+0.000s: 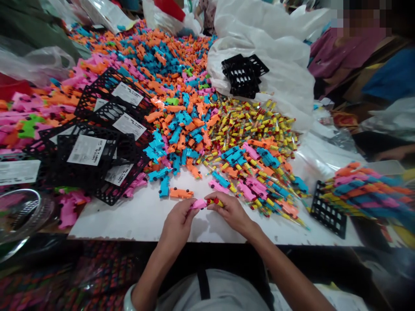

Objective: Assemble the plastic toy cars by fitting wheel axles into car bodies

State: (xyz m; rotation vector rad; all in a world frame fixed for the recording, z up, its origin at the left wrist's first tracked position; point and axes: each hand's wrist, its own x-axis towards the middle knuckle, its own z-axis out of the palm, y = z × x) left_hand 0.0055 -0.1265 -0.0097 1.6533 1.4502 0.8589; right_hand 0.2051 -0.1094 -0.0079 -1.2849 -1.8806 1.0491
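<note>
Over the front of the white table [129,229], my left hand [178,220] pinches a pink toy car [199,203]. Close against its right end, my right hand [233,214] grips a small yellow tube with a red end [215,201]; whether the two pieces are joined I cannot tell. An orange toy car [181,193] lies just beyond my left fingers, beside a blue one [164,186]. To the right of my hands lies a pile of cars with clear, yellow-ended tubes attached [256,185].
Black plastic trays with white labels [87,150] are stacked at left. Loose toy cars [162,56] heap up behind, next to a mound of yellow tubes [253,121]. A filled black rack [329,211] stands at right. A person in a pink top [343,52] is at the far right.
</note>
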